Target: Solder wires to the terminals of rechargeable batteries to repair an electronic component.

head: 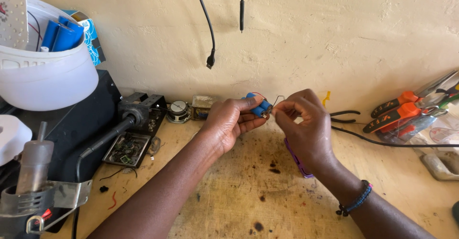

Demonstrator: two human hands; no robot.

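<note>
Head view: small blue cylindrical battery pack [258, 106] sits above the stained wooden desk [239, 196], pinched in your left hand [230, 119]. Your right hand [306, 124], wrist bent down, nips its thin wire [278, 98] between fingertips.

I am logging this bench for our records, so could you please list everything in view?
blue cells: small pack, blue, held in left hand
thin wire: one, pinched by right hand
white tub: one, far left, holding blue cells
pliers: orange-handled, right edge
small speaker: one, by wall
black cables: two, hanging on wall
purple tool: one, under right wrist
left hand: holds cells
right hand: holds wire
</note>
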